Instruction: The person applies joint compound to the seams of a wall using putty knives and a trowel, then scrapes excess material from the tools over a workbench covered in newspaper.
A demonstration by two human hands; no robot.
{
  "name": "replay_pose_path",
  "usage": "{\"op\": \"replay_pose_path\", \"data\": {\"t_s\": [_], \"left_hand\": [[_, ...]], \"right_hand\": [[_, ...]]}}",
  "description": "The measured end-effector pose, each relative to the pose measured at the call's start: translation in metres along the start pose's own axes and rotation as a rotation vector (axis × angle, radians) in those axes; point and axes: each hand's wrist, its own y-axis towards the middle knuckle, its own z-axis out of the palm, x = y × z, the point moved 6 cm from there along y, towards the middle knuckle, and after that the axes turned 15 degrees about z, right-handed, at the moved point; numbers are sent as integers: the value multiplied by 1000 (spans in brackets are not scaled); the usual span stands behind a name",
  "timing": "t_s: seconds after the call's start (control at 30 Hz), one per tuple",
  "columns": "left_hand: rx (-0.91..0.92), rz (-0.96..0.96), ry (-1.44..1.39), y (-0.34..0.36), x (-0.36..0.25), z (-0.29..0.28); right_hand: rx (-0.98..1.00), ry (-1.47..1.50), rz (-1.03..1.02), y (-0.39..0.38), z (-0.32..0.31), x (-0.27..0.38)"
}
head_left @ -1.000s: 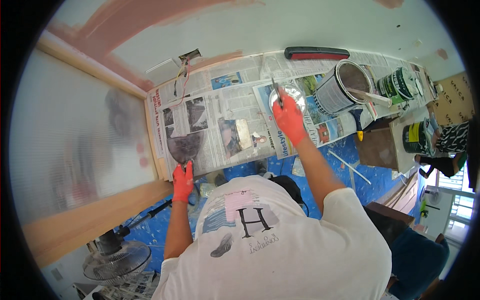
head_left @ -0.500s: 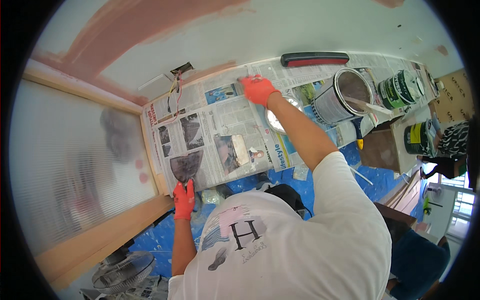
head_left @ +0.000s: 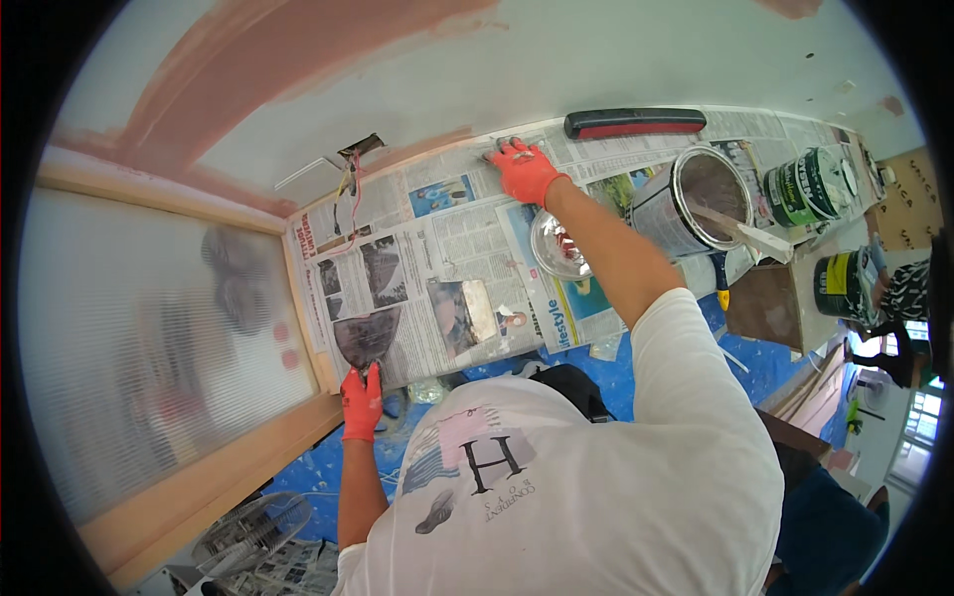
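Scraper [head_left: 367,336] — dark, fan-shaped, blotchy, narrow end in left hand [head_left: 361,402]

So the left forearm [head_left: 361,489] comes up pretty much straight, and the red-gloved left hand [head_left: 361,402] sits at the near edge of the tabletop [head_left: 462,233], close to its left corner, thumb and fingers pinched together and pointing away from the body. Meanwhile the right arm [head_left: 616,248] is stretched way out on a diagonal, angling leftward across to the far edge, with the red-gloved right hand [head_left: 525,171] back-side up there, fingers kinda fanned, though I honestly can't tell what's under the palm.
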Motion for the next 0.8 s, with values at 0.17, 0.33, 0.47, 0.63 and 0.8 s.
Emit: {"op": "replay_pose_path", "data": {"t_s": [0.17, 0.33, 0.47, 0.63, 0.8], "left_hand": [[-20, -125, -101, -16, 43, 9], [48, -148, -100, 5, 12, -6], [13, 11, -30, -19, 28, -5], [-39, -134, -160, -5, 9, -6], [-149, 84, 93, -46, 47, 6]], "right_hand": [[72, 10, -39, 13, 10, -2], [114, -11, -20, 5, 0, -7], [-27, 290, -89, -21, -22, 20], [-33, 903, -35, -115, -10, 46], [274, 1153, 94, -193, 23, 83]]}}
